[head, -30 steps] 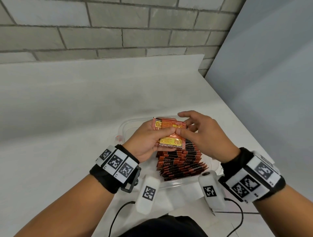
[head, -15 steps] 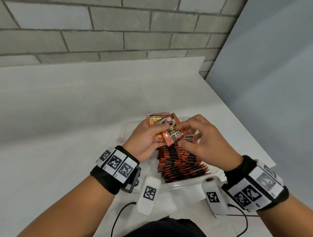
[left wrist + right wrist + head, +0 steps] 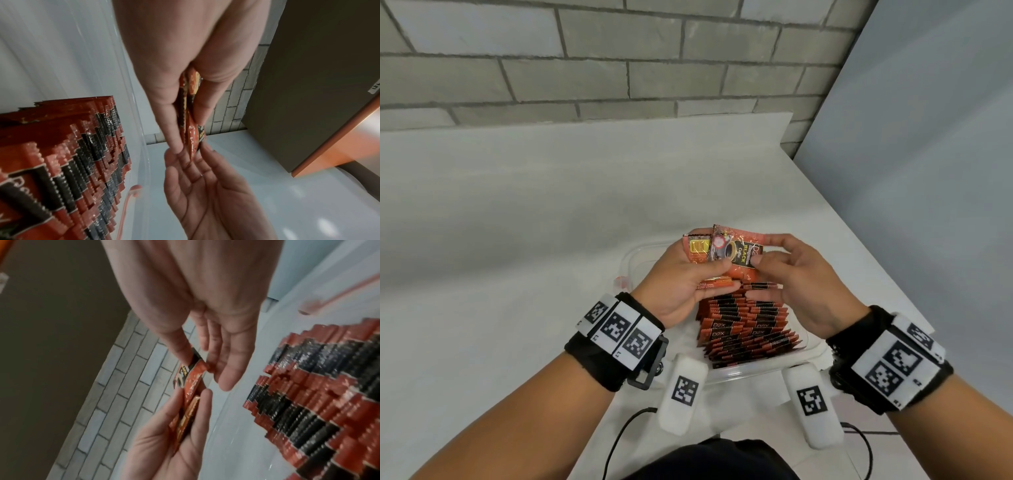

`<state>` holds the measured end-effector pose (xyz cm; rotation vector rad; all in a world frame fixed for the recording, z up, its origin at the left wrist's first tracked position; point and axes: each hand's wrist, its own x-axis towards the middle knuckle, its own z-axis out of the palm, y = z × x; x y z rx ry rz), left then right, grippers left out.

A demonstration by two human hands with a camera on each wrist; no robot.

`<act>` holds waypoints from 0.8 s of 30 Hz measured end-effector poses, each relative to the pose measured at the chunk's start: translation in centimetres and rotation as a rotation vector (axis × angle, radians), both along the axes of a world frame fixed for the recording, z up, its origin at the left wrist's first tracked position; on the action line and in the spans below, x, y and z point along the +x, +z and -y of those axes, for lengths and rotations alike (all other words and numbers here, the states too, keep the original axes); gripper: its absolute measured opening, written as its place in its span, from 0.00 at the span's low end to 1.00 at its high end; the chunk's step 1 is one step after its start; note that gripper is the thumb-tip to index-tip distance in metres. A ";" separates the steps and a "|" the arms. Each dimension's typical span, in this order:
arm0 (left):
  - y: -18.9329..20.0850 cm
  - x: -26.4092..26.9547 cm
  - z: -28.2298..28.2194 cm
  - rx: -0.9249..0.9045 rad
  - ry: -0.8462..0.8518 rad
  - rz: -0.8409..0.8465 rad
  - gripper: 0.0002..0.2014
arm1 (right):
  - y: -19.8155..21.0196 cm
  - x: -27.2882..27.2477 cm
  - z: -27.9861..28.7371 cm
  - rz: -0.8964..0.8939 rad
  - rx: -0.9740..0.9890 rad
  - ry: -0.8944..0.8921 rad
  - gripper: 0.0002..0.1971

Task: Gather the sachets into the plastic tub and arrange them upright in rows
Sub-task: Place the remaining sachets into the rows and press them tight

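Note:
Above the far end of the clear plastic tub [image 3: 756, 371], my left hand [image 3: 709, 270] holds a small bunch of orange sachets [image 3: 697, 251], thumb on top. My right hand [image 3: 760, 251] pinches the right end of the front sachet [image 3: 739, 255], whose black-and-orange printed face points up at me. The wrist views show the same sachets [image 3: 189, 116] [image 3: 192, 376] edge-on between the two hands. Inside the tub, several rows of sachets [image 3: 746, 325] stand upright on edge, tightly packed [image 3: 61, 154] [image 3: 318, 402]. The tub floor to their left is bare.
The tub sits near the front right corner of a white table [image 3: 517, 274]. A grey brick wall [image 3: 619, 68] runs behind it and a grey panel [image 3: 928, 171] stands to the right. Cables [image 3: 619, 442] hang at the near edge.
The right hand has pulled one sachet from the bunch and turned it over, so its printed front now faces up. Both hands stay above the tub's far end.

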<state>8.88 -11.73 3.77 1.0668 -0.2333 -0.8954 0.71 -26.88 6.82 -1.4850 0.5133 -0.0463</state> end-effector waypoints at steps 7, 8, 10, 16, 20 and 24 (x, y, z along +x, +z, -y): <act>-0.1 0.6 0.0 -0.015 0.040 -0.062 0.15 | 0.4 -1.6 3.0 0.026 -0.464 0.156 0.08; -0.2 0.7 0.1 -0.014 0.052 -0.080 0.15 | 0.5 -2.0 3.6 0.021 -0.615 0.248 0.10; -0.3 0.7 0.1 -0.004 0.060 -0.100 0.13 | 1.0 -2.9 4.5 -0.038 -0.807 0.459 0.12; -0.5 0.5 0.7 0.024 0.049 -0.113 0.09 | 1.8 -4.4 5.1 -0.209 -0.900 0.783 0.19; -0.5 0.3 0.9 0.029 0.043 -0.115 0.08 | 1.3 -4.4 4.7 -0.256 -1.003 0.827 0.19; -0.5 0.3 0.9 0.051 0.045 -0.111 0.08 | 0.9 -4.3 4.1 -0.269 -1.159 0.867 0.18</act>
